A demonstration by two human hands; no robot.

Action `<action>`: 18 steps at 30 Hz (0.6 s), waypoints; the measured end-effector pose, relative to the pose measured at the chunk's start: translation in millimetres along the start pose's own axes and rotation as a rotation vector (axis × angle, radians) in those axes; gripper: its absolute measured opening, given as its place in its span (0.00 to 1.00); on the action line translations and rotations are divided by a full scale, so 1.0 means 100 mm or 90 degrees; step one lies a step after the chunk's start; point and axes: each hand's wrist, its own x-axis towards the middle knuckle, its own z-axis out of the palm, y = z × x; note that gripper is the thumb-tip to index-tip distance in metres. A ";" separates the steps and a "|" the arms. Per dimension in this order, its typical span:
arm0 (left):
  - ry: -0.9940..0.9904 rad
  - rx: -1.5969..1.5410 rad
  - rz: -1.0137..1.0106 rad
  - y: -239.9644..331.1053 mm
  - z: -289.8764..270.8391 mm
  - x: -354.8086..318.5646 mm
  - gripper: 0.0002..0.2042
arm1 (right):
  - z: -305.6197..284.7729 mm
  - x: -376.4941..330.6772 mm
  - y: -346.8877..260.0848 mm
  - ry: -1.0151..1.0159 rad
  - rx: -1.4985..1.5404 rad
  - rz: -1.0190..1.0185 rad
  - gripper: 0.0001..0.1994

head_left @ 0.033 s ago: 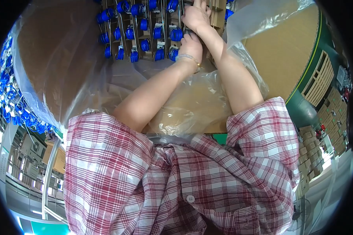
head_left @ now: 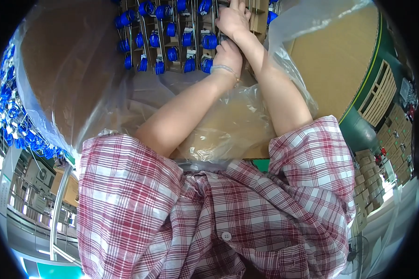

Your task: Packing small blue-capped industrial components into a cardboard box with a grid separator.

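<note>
Overhead, both bare forearms reach away from the body into a cardboard box (head_left: 340, 56) lined with a clear plastic bag (head_left: 79, 83). Inside stands a cardboard divider grid (head_left: 149, 35) whose cells hold rows of small blue parts (head_left: 171, 53). The left hand (head_left: 228, 56), a thin bracelet (head_left: 224, 69) at its wrist, rests knuckles-up at the near right part of the grid, fingers curled down among the blue parts; whether it grips one cannot be told. The right hand (head_left: 233, 19) lies just beyond it, touching it, fingers bent over the top of a divider strip; its grasp is likewise hidden. More blue parts (head_left: 14, 121) hang in a cluster at far left, outside the bag. A red plaid shirt (head_left: 209, 214) fills the lower foreground.
</note>
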 end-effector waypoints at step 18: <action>-0.133 0.686 0.310 -0.06 -0.41 -0.02 0.18 | -0.21 -0.11 0.24 0.115 0.260 -0.239 0.11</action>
